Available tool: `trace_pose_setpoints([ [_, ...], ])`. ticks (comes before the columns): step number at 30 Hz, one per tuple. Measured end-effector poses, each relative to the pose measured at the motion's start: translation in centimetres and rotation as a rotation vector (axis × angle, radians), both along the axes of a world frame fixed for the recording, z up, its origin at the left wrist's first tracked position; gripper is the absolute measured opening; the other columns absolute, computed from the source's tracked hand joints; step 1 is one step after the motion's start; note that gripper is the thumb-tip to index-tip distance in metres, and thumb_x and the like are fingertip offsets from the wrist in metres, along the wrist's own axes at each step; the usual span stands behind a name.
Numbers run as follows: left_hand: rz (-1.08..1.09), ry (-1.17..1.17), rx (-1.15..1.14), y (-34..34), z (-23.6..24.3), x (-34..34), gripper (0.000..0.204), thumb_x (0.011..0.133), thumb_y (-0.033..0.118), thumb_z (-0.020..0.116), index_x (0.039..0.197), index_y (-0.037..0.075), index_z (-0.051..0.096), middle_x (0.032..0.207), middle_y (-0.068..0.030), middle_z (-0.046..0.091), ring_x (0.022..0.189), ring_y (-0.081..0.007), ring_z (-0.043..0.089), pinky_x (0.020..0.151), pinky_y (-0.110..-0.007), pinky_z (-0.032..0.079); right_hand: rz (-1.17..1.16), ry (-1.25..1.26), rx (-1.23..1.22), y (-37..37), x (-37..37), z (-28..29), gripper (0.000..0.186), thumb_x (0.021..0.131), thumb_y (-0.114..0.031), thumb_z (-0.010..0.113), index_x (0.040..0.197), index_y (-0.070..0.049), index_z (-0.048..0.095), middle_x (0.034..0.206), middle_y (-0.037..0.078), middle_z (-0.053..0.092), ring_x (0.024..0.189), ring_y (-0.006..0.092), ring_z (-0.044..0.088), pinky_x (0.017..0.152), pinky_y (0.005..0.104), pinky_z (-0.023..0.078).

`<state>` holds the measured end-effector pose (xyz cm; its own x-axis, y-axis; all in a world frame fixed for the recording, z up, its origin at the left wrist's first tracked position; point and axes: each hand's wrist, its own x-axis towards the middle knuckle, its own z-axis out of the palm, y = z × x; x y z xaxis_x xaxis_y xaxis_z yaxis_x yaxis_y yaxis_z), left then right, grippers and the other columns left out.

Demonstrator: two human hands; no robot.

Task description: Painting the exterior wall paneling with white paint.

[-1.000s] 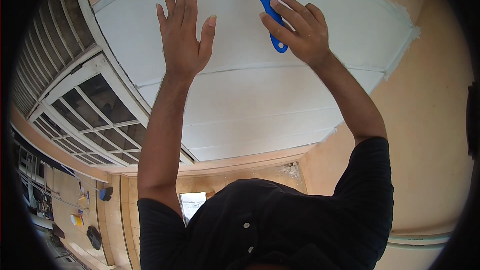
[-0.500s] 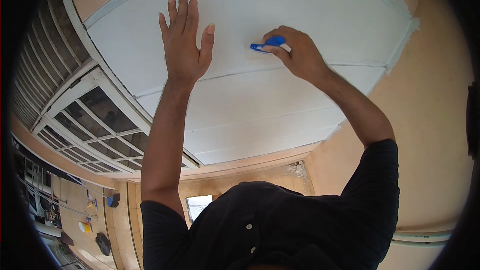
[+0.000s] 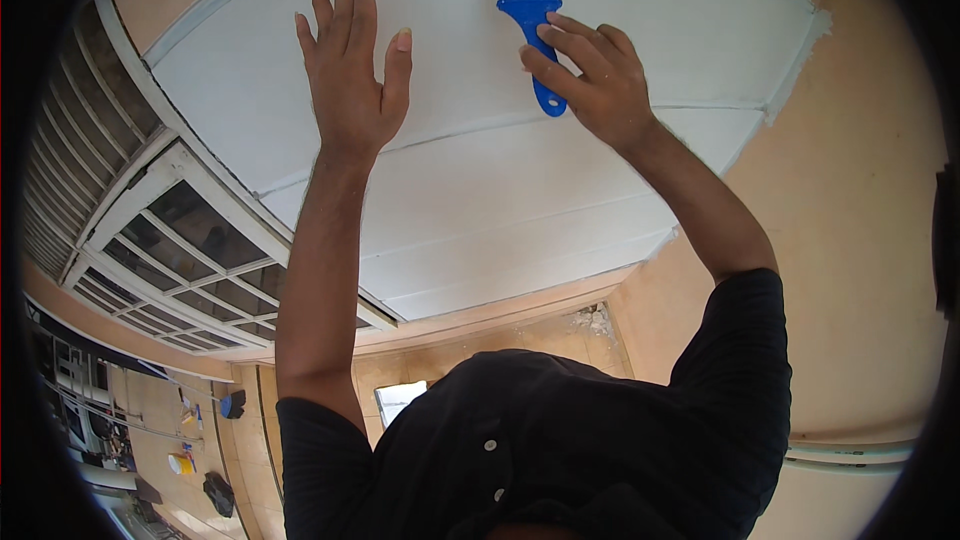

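My right hand (image 3: 600,80) grips the blue handle of a putty knife (image 3: 530,15). Its blade points up, away from me, bare metal near the handle and whitish toward the edge. That pale end lies over a white panelled surface (image 3: 440,70) and is hard to tell from it. On the left, my left hand (image 3: 350,70) is open, with fingers stretched upward and thumb apart, back toward me. It holds nothing and is at the same white surface; whether the palm presses on it I cannot tell.
A white-framed window (image 3: 190,240) and slatted panes (image 3: 95,110) stand left. A peach wall (image 3: 840,190) borders the right. Below are a tiled floor (image 3: 480,330), white debris (image 3: 595,318), a pale rectangular thing (image 3: 397,400), a yellow-and-white bucket (image 3: 181,463) and a black bag (image 3: 218,493).
The putty knife has turned from nearly edge-on to blade upward, showing its broad side. My right-hand fingers have shifted along the handle. My left hand sits slightly higher and further left in view.
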<state>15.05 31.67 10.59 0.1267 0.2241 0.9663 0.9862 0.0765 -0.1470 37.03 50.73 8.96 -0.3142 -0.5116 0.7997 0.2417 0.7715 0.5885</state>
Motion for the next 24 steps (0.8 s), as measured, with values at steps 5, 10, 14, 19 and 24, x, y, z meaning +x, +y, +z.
trace_pose_setpoints([
  [5, 0.018, 0.016, -0.044, 0.5, -0.3, 0.1, 0.062, 0.106, 0.031, 0.049, 0.160, 0.005, 0.035, 0.166, -0.0192, 0.033, 0.157, -0.0440, 0.018, 0.123, -0.065, 0.010, 0.092, -0.272, -0.309, -2.1, 4.4, -9.6, 0.033, 0.078, -0.004, 0.076, 0.108, -0.020, 0.071, 0.114, 0.004, 0.069, 0.105, 0.0193, 0.070, 0.076, 0.0339, 0.048],
  [10, 0.066, 0.035, -0.087, 2.5, -0.2, 1.3, 0.068, 0.104, 0.038, 0.053, 0.160, 0.005, 0.033, 0.167, -0.0206, 0.030, 0.156, -0.0488, 0.017, 0.121, -0.069, 0.011, 0.079, -0.540, -0.769, -1.1, 5.7, -5.8, 0.022, 0.087, -0.011, 0.078, 0.108, -0.014, 0.072, 0.103, 0.003, 0.070, 0.088, 0.0221, 0.068, 0.077, 0.0350, 0.050],
  [14, 0.197, 0.147, -0.016, 3.8, 0.1, 2.4, 0.085, 0.101, 0.049, 0.058, 0.160, -0.002, 0.026, 0.167, -0.0290, 0.021, 0.154, -0.0547, 0.015, 0.117, -0.073, 0.015, 0.104, -0.572, -0.854, -0.4, 3.8, 3.6, 0.019, 0.093, -0.016, 0.075, 0.110, -0.008, 0.071, 0.099, 0.007, 0.071, 0.087, 0.0239, 0.068, 0.079, 0.0356, 0.054],
  [19, 0.229, 0.188, 0.079, 5.1, 0.9, 1.6, 0.094, 0.100, 0.054, 0.058, 0.158, -0.010, 0.021, 0.164, -0.0361, 0.020, 0.152, -0.0566, 0.017, 0.115, -0.074, 0.020, 0.231, -0.371, -0.695, 0.7, 3.2, 9.9, 0.019, 0.098, -0.021, 0.071, 0.112, -0.008, 0.072, 0.107, 0.004, 0.075, 0.092, 0.0167, 0.070, 0.078, 0.0328, 0.056],
  [24, 0.199, 0.149, 0.004, 4.9, 0.5, 0.7, 0.092, 0.100, 0.053, 0.058, 0.157, -0.010, 0.023, 0.164, -0.0353, 0.023, 0.153, -0.0542, 0.020, 0.116, -0.072, 0.021, 0.395, -0.069, -0.606, 0.3, 3.6, 8.4, 0.019, 0.094, -0.014, 0.076, 0.112, -0.009, 0.074, 0.106, 0.005, 0.075, 0.092, 0.0186, 0.071, 0.076, 0.0312, 0.057],
])
